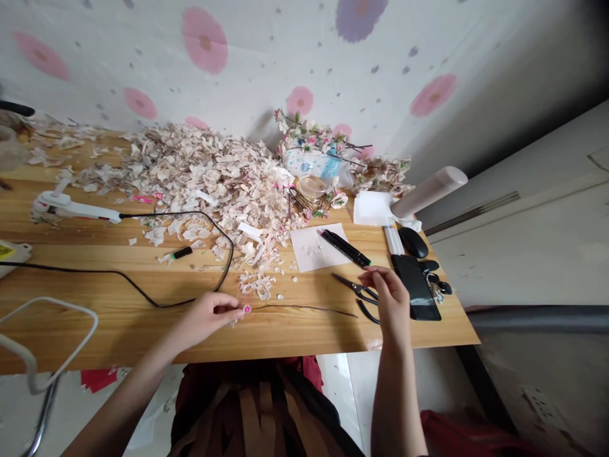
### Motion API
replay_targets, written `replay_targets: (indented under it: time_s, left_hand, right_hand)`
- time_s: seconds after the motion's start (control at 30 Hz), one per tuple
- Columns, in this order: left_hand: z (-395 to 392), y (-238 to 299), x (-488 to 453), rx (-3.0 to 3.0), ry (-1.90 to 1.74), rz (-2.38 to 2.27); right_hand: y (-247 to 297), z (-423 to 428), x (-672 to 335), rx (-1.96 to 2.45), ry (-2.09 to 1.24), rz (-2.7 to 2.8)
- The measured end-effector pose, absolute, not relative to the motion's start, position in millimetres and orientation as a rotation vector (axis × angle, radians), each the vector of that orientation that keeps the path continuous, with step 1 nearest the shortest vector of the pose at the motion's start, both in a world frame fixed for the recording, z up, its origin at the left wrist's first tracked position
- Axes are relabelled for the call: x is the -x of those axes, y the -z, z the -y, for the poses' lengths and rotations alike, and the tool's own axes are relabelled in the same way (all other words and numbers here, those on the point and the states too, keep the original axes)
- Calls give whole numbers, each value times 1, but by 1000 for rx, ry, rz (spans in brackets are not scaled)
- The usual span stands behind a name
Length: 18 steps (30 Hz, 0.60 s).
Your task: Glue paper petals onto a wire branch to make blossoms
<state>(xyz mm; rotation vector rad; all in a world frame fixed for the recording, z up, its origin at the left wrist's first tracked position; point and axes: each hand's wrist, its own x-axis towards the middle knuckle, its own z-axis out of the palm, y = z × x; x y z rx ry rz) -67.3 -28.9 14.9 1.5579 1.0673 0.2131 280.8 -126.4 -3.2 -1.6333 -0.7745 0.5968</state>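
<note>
My left hand (212,317) pinches a small pink artificial flower (247,309) at the table's front. A thin dark twig-like stem (304,308) runs from beside the flower to the right, low over the wood. My right hand (391,298) is closed, thumb and fingertips together, over the handles of the black scissors (356,289). Its fingertips are close to the end of a black marker (347,247); whether they touch it or hold anything small, I cannot make out. The marker lies partly on a white paper sheet (311,249) with petal scraps.
A large heap of pale petals (204,171) covers the back left. Flower stems lie around a tissue pack (309,162). A white glue gun (76,206) trails a black cable across the left. A phone (416,289) and mouse (413,242) sit at the right edge.
</note>
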Motion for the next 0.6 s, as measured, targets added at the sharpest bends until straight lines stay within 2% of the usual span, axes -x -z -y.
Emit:
replay_targets:
  time_s: [0.33, 0.6]
  left_hand:
    - [38, -17, 63, -1606, -368, -1238]
    - [43, -39, 85, -1797, -468, -1400]
  right_hand:
    - [-18, 95, -207, 1365, -984, 991]
    - [-33, 86, -190, 1293, -1099, 1018]
